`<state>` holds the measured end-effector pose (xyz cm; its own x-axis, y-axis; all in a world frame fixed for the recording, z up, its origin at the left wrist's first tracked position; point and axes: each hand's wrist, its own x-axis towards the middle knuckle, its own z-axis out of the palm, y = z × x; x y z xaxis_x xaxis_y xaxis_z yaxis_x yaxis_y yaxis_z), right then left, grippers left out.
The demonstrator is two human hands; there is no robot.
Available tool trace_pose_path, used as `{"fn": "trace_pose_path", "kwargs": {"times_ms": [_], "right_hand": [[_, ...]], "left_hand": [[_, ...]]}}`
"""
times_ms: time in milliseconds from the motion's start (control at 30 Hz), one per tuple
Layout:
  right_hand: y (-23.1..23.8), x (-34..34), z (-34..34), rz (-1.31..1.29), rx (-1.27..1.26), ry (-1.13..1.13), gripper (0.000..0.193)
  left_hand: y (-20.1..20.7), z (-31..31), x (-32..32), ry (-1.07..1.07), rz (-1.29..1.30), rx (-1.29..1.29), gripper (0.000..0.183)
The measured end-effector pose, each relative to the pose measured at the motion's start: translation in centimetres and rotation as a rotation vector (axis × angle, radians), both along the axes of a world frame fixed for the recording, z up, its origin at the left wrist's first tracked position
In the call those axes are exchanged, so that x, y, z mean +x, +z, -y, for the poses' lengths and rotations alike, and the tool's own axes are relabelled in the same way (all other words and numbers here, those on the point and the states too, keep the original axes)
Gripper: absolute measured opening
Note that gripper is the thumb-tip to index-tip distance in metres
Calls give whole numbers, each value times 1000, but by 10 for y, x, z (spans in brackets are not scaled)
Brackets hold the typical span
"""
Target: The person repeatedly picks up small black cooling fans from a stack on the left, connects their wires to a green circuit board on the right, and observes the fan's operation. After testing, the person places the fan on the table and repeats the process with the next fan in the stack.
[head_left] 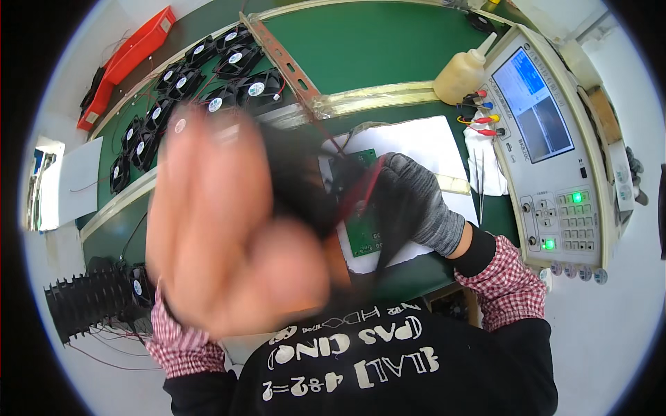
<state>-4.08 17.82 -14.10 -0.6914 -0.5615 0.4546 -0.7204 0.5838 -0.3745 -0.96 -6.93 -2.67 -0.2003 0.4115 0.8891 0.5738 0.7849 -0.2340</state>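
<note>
Green benchtop [368, 41]; circuit board [361, 234], long axis forward.

Your surface [361, 41] is green, crossed by pale taped strips [381, 95]. Clock from mid-view: 10 to 11, black fans [186, 82] with round white labels, packed close, some wires loose. 11 to 12, reddish-brown perforated strip [283, 58]. 1 to 2, cream squeeze bottle [459, 78], tapered spout. 2 to 3, your boxy pale instrument [544, 156], screen lit; crumpled white cloth [493, 170] just beside it. Nearer middle, 2 to 4, white sheet [433, 147], partly covered.
</note>
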Motion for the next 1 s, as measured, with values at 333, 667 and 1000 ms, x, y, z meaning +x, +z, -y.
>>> {"fn": "trace_pose_path", "kwargs": {"times_ms": [333,667,1000], "right_hand": [[14,0,-7,365,-650,-95,32],[45,38,25,1141,-241,1126,24],[54,3,-11,793,-447,194,14]], "left_hand": [[-88,58,-113,355,649,-252,13],[-4,41,56,190,928,116,33],[-40,74,32,169,1158,591,24]]}}
